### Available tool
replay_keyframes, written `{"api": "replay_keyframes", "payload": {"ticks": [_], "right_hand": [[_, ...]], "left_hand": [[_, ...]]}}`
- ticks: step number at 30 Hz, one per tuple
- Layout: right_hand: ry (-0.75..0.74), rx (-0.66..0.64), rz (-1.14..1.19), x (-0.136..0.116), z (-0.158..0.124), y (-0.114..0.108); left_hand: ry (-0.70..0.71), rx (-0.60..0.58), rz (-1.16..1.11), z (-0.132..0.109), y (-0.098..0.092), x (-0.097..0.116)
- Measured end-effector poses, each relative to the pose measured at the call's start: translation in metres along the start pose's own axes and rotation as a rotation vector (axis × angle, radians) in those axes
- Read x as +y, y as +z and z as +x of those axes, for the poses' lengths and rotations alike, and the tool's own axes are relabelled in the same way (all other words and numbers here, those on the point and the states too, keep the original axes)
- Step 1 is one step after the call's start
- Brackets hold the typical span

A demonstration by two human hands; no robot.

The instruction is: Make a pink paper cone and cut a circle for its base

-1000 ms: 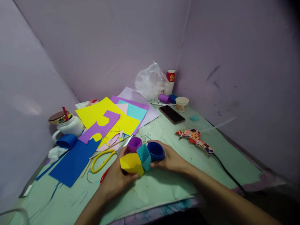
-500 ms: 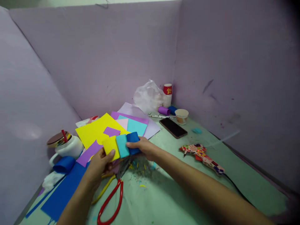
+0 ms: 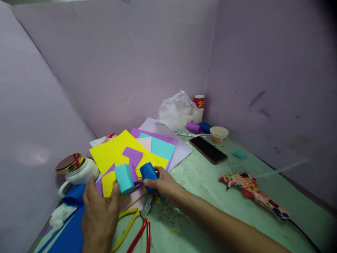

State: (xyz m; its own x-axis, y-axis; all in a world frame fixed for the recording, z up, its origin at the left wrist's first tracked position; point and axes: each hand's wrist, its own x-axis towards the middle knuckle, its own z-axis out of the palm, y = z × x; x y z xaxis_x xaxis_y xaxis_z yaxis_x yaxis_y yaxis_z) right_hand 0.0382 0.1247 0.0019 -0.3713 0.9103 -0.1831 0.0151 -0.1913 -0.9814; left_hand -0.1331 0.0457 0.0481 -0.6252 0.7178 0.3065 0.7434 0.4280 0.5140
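My right hand (image 3: pixel 164 184) pinches a dark blue foam-sheet piece (image 3: pixel 148 173), its thumb on the near side. Left of it is a light blue boxy folded piece (image 3: pixel 124 178), apart from the dark blue one. A yellow piece (image 3: pixel 108 183) sits right beside the light blue one. My left hand (image 3: pixel 101 211) is around the yellow piece with thumb and fingers spread; whether it touches it I cannot tell. Scissors with yellow handles (image 3: pixel 129 225) and a tool with red handles (image 3: pixel 140 233) lie below, partly overlapping.
Coloured sheets (image 3: pixel 113 151) lie in a pile behind. A white mug (image 3: pixel 85 170) stands left, near a blue roll (image 3: pixel 75 195). To the right are a phone (image 3: pixel 207 150), a paper cup (image 3: pixel 219 135) and a patterned glue gun (image 3: pixel 254 193) with a cord. A plastic bag (image 3: pixel 176 110) stands behind.
The row of pieces has come apart: the dark blue one is now away from the light blue one. My left hand has loosened its hold on the yellow piece. The view has shifted left.
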Motion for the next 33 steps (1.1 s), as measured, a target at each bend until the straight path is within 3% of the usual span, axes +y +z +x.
{"api": "replay_keyframes", "payload": {"ticks": [4, 10, 18, 21, 23, 25, 27, 30, 33], "right_hand": [[0.027, 0.103, -0.009, -0.008, -0.019, -0.018], [-0.05, 0.346, -0.162, -0.016, -0.031, -0.059], [0.085, 0.332, 0.011, -0.014, -0.032, -0.073], [0.089, 0.297, 0.024, -0.016, -0.035, -0.072], [0.067, 0.314, -0.019, -0.013, -0.036, -0.071], [0.045, 0.341, -0.078, -0.008, -0.035, -0.072], [0.026, 0.344, -0.127, -0.003, -0.032, -0.074], [0.004, 0.347, -0.179, -0.001, -0.031, -0.076], [-0.049, 0.377, -0.244, -0.006, -0.035, -0.076]], "left_hand": [[0.119, 0.096, 0.005, -0.016, -0.004, 0.011], [0.06, -0.138, 0.036, -0.016, 0.002, 0.006], [0.124, -0.107, 0.002, -0.011, 0.007, -0.004], [0.243, 0.049, 0.068, -0.022, 0.006, 0.001], [0.438, 0.169, 0.028, -0.033, 0.005, 0.008], [0.636, 0.143, -0.087, -0.045, 0.005, 0.016], [0.734, 0.042, -0.15, -0.053, 0.005, 0.023], [0.766, -0.021, -0.138, -0.058, 0.004, 0.025], [0.705, 0.025, -0.107, -0.054, 0.004, 0.02]]}}
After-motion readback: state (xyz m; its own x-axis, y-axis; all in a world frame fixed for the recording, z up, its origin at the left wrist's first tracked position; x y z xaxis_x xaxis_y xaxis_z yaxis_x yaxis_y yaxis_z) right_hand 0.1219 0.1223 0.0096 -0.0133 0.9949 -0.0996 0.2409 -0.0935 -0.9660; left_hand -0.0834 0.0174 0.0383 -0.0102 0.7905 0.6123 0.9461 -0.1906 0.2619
